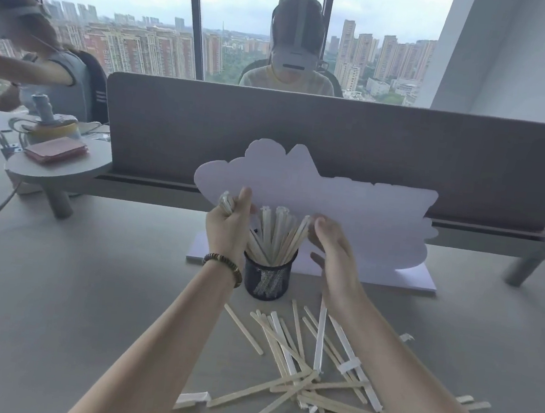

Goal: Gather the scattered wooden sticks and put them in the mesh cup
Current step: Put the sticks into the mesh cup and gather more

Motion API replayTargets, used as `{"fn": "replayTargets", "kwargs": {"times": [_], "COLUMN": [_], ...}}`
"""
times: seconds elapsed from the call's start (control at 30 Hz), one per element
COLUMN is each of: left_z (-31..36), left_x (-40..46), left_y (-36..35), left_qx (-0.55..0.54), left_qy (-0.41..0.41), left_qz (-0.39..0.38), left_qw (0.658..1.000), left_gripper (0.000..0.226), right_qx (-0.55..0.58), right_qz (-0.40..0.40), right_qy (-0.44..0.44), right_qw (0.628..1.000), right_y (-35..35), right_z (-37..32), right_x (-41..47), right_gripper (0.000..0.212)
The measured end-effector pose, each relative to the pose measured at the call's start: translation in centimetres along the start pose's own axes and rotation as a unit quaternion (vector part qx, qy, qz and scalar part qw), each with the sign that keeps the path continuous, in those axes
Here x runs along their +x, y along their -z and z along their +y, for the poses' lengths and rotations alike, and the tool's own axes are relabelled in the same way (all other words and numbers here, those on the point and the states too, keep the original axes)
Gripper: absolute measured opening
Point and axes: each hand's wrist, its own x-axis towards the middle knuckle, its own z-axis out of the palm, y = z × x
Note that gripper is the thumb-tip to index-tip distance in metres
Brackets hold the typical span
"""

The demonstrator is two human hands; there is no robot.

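Observation:
A dark mesh cup [267, 279] stands on the grey table, with several wooden sticks [276, 237] upright in it. My left hand [229, 226] is at the cup's left side and grips a bundle of sticks whose upper ends show above my fist. My right hand [333, 248] hovers at the cup's right side with relaxed fingers, its fingertips touching the tops of the sticks in the cup. Many loose wooden sticks [305, 378], some in white paper wrappers, lie scattered on the table in front of the cup, between and under my forearms.
A white cloud-shaped board [365, 224] stands right behind the cup. Behind it runs a grey desk divider [341, 139]. A small round shelf [63, 163] with objects and cables sits at the left. Two people sit beyond the divider.

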Motion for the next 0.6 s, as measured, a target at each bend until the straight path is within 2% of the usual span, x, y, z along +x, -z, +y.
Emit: {"fn": "replayTargets", "kwargs": {"times": [0.2, 0.33, 0.4, 0.5, 0.53, 0.6], "left_z": [-3.4, -3.9, -3.9, -3.5, -3.3, -2.8], "left_x": [0.6, -0.7, -1.1, -1.9, -2.3, -3.8], "left_y": [0.9, 1.6, 2.4, 4.1, 4.7, 6.3], "left_qx": [0.162, 0.188, 0.193, 0.240, 0.256, 0.282], "left_qy": [-0.042, -0.019, 0.006, 0.052, 0.061, 0.070], "left_qz": [-0.035, -0.133, -0.177, -0.215, -0.222, -0.233], "left_qw": [0.985, 0.973, 0.965, 0.945, 0.939, 0.928], "left_gripper": [0.037, 0.053, 0.072, 0.118, 0.126, 0.127], "right_qx": [0.032, 0.026, 0.023, -0.014, -0.039, -0.122], "right_qz": [0.024, 0.016, 0.010, -0.003, -0.015, -0.056], "right_qy": [-0.004, -0.011, -0.016, -0.027, -0.032, -0.037], "right_qw": [0.999, 0.999, 1.000, 1.000, 0.999, 0.990], "right_y": [1.6, 3.3, 4.3, 6.4, 7.2, 9.0], "right_z": [-0.2, 0.0, -0.1, -0.4, -0.5, -0.7], "right_x": [-0.7, -2.0, -3.0, -5.1, -5.8, -7.7], "right_gripper": [0.026, 0.032, 0.035, 0.032, 0.030, 0.026]}}
